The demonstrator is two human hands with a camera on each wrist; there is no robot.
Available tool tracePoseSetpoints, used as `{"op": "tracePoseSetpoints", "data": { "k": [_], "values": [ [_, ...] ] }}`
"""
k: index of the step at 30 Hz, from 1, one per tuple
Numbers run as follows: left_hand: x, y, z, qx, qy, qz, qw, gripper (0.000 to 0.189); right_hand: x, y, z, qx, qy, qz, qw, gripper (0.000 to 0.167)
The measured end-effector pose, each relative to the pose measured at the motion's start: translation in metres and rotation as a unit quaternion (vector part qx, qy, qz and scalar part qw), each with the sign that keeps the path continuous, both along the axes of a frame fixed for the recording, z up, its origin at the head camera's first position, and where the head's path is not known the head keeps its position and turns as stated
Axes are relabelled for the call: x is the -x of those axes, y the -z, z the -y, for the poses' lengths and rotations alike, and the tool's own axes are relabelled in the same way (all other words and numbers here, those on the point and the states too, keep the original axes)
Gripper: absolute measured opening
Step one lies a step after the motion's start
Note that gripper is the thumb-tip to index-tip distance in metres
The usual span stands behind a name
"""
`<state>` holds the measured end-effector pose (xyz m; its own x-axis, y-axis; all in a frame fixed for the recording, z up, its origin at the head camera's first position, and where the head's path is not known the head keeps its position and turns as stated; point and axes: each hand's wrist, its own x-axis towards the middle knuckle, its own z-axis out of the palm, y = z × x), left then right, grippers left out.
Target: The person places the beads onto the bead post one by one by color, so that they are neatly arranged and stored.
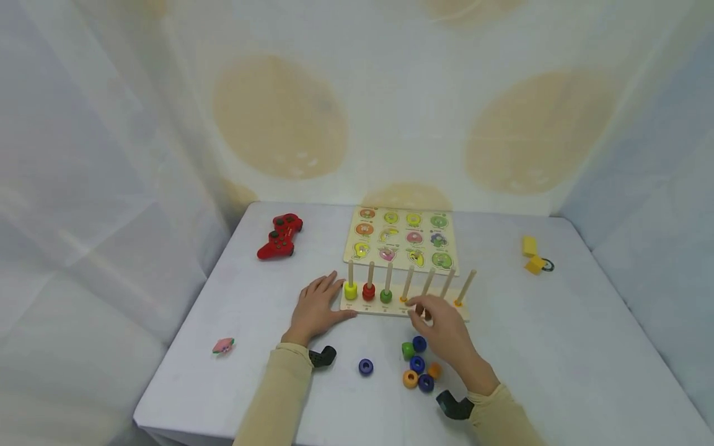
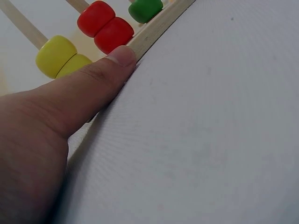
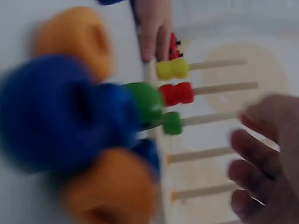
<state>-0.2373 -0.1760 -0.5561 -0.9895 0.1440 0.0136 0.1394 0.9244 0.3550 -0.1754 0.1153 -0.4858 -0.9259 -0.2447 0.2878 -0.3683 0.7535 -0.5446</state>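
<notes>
A wooden peg board (image 1: 357, 306) with a row of upright pegs lies before me. Yellow beads (image 1: 350, 290), red beads (image 1: 369, 292) and one green bead (image 1: 386, 296) sit on its three leftmost pegs. My left hand (image 1: 313, 311) rests at the board's left end, fingers extended, its thumb (image 2: 96, 81) pressing the front edge. Over the board's right half hovers my right hand (image 1: 446, 331), fingers loosely bent; in the right wrist view nothing shows between thumb and fingers. Loose blue, orange and green beads (image 1: 416, 363) cluster on the table just below that hand.
A single blue bead (image 1: 365, 367) lies left of the cluster. Behind the peg board is a fruit picture board (image 1: 401, 240). A red game controller (image 1: 281, 236) sits back left, a small pink item (image 1: 224, 345) front left, yellow blocks (image 1: 529, 246) far right.
</notes>
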Motion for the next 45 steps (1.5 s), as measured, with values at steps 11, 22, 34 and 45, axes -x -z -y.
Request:
{"op": "tracePoseSetpoints", "data": {
  "k": [11,22,34,45],
  "values": [
    [-0.001,-0.004,0.001,-0.005,0.000,-0.009,0.9999,0.095,-0.028,0.032,-0.011,-0.100,-0.046,0.083,0.9905,0.032],
    [0.001,-0.003,0.001,0.007,0.000,0.002,1.0000,0.097,-0.030,0.021,-0.011,-0.147,0.022,0.102,0.9837,0.026],
    [-0.001,-0.004,0.002,0.005,-0.003,0.007,1.0000,0.096,-0.021,0.007,-0.007,-0.087,0.033,0.102,0.9904,0.029],
    [0.001,-0.001,0.000,0.004,0.001,0.006,1.0000,0.096,0.037,-0.054,0.018,0.065,-0.003,-0.129,0.9896,0.035]
  ]
}}
